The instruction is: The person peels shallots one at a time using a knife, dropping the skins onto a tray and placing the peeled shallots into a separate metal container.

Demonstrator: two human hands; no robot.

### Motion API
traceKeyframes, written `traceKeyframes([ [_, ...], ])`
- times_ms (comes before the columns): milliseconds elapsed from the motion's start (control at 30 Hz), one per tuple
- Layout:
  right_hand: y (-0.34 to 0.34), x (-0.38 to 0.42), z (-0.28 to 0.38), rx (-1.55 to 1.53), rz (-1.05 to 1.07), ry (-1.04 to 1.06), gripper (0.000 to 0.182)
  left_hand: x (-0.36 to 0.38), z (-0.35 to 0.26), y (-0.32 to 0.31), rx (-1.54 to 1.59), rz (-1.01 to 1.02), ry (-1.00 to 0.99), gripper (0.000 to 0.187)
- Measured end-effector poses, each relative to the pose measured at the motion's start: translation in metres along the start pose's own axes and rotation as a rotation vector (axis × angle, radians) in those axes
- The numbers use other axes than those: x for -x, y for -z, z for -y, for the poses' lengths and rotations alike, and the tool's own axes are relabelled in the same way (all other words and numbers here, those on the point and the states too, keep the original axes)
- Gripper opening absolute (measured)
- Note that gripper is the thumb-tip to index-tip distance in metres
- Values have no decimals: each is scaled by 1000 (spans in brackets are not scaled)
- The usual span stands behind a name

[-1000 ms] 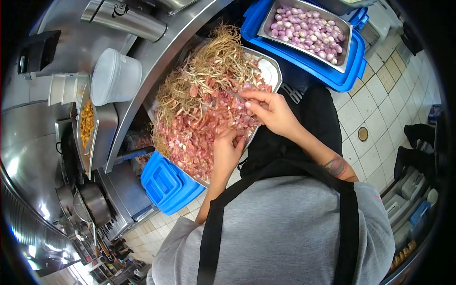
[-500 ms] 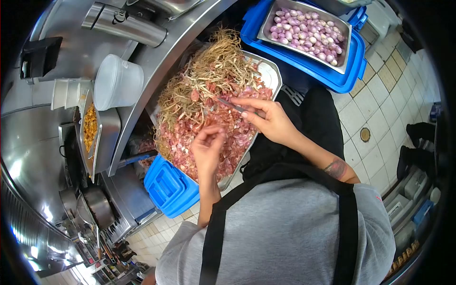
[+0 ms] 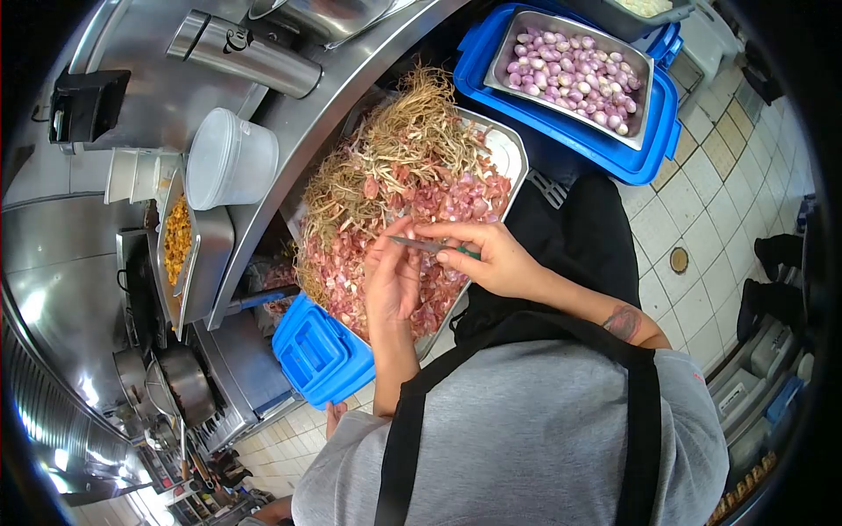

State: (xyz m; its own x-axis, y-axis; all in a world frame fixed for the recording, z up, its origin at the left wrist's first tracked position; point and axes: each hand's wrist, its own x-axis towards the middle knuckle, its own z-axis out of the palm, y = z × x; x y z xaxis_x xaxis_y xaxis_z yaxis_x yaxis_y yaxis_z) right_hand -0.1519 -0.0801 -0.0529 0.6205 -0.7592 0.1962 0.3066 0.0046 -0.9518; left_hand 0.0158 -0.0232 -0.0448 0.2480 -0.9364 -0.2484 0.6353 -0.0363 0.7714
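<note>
My right hand (image 3: 502, 261) grips a small paring knife (image 3: 419, 244) with a green handle, its blade pointing left. The blade meets the fingers of my left hand (image 3: 393, 279), which are curled with the palm turned up. Whatever lies in those fingers is hidden or too small to name. Beneath both hands is a large metal tray (image 3: 517, 145) heaped with pinkish shallot skins (image 3: 342, 272) and dry, stringy roots (image 3: 412, 123). Peeled purple-white shallots (image 3: 574, 74) fill a steel pan (image 3: 643, 114) at the upper right.
The pan stands on a blue lid (image 3: 645, 162). Another blue lid (image 3: 320, 351) sits below the tray's left corner. On the steel counter (image 3: 294, 145) are a white bucket (image 3: 232, 158) and a metal cylinder (image 3: 246, 54). Part of another person (image 3: 335, 419) shows beside my left elbow.
My left hand has come up to the knife, and its fingers now meet the blade. The knife has turned to point more to the left. The view has shifted slightly.
</note>
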Motion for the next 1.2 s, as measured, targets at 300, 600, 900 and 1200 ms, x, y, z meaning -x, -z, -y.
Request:
traceKeyframes([
  [300, 4, 1, 11, 117, 52, -29, 33, 9, -8, -9, -191, 9, -59, 38],
  [600, 6, -2, 17, 238, 40, 123, 30, 14, -8, -9, -437, -12, -177, 30],
  [900, 6, -3, 16, 120, 52, 112, 31, 15, -9, -12, -342, -11, -149, 29],
  [1200, 9, -3, 24, 164, 124, 92, 31, 18, -9, -12, -324, -1, -140, 28],
])
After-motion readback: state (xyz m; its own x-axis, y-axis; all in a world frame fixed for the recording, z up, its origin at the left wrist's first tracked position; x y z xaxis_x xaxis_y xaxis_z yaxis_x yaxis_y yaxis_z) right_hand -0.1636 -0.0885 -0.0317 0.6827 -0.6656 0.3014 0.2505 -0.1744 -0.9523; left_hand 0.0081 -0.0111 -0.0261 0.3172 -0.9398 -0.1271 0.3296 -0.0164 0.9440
